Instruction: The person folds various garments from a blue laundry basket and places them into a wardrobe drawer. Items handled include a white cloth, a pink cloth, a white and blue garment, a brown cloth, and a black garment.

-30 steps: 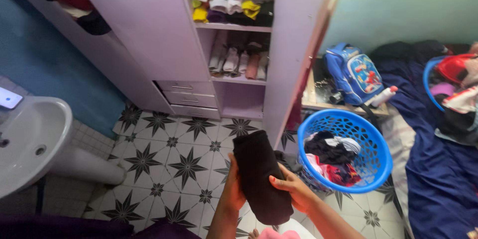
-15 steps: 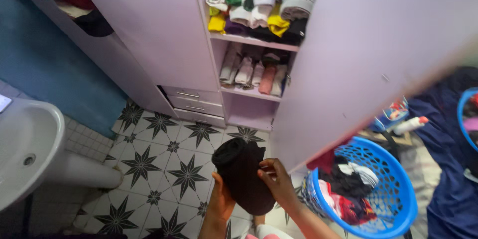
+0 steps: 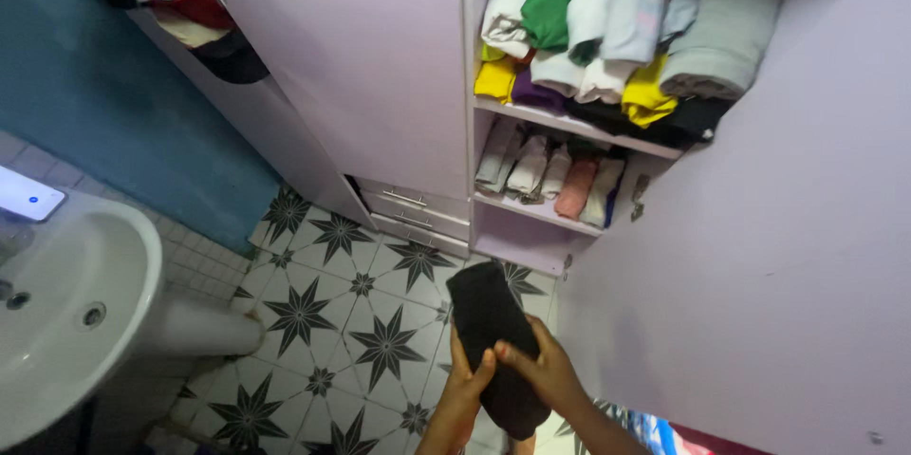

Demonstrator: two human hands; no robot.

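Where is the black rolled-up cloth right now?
In the head view, the black rolled cloth sits low in the middle, held by the left hand and right hand, above the star-patterned floor, before the open wardrobe.

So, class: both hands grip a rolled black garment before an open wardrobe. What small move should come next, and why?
Probably lift the black roll toward the lower shelf. Left hand and right hand already hold it tight, and rolled clothes stand there with some room.

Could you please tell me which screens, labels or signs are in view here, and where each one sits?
Lit phone screen: flat rectangle, pale white-blue glow with a small blue dot, lying on the back rim of the white ceramic sink at far left.
No packages, labels or signs show elsewhere.
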